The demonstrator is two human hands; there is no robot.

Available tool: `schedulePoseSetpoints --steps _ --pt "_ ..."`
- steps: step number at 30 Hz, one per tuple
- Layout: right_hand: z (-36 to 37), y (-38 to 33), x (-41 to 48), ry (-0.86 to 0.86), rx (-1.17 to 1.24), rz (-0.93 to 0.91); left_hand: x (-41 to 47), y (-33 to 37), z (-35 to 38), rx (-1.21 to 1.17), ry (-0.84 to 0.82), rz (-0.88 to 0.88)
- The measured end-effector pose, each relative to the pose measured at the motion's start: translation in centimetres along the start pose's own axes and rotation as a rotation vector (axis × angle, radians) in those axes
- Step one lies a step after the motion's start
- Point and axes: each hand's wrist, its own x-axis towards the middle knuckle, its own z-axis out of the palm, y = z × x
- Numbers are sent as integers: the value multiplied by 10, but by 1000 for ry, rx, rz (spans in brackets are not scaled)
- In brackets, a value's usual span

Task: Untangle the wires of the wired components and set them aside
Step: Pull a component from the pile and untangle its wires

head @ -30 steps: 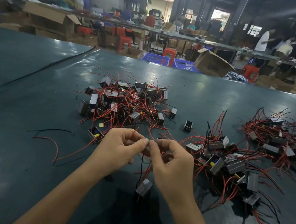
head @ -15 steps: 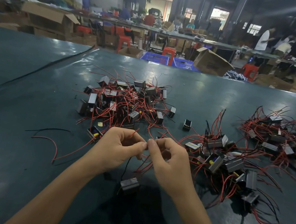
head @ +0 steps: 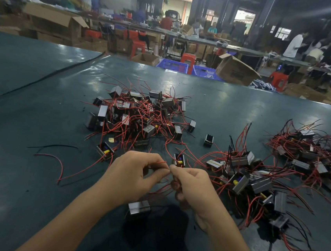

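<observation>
Both hands meet at the middle of the view, fingertips nearly touching. The left hand (head: 133, 175) pinches a thin red wire (head: 159, 162) between thumb and forefinger, closed tight on it; the right hand (head: 193, 186) is curled in a narrow pinch just to the 3 o'clock side, and seems to hold the same bundle of red leads, though the exact strand under its fingers is hidden.

The component being worked (head: 139, 206) — a small dark block with a pale metal face — sits at 6 o'clock from the pinch point, just below the left wrist, low over the dark green table (head: 23, 171); whether it hangs or rests there cannot be told. Its leads appear to run up toward 12 o'clock into the two grips, so the wire's long axis lies roughly along the 6-to-12 line, while the hands oppose each other along 9-to-3. The left hand is the nearer one to the block.

My reading: the coming move turns on that cross relation — drawing the hands apart sideways would open the twist, with the block's weight keeping the leads taut below.

The tangled heap (head: 141, 116) lies at 12 o'clock from the hands, a second cluster (head: 252, 181) at 3 o'clock and a third pile (head: 310, 153) near 2 o'clock, well apart.
</observation>
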Motion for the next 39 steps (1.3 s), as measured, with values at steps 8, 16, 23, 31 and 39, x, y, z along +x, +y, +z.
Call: schedulePoseSetpoints --steps 8,16,23,31,39 --pt "4 6 -3 93 -223 -638 8 -1 -12 -404 -14 -172" --pt "0 13 1 270 -480 -1036 8 -2 -14 -604 -35 -209" --pt "1 15 -1 378 -592 -1134 8 2 -13 -614 -20 -227" --pt "0 14 -1 318 -530 -1129 7 2 -14 -617 -36 -279" --pt "0 11 1 144 -345 -944 5 9 -19 -665 -170 -227"
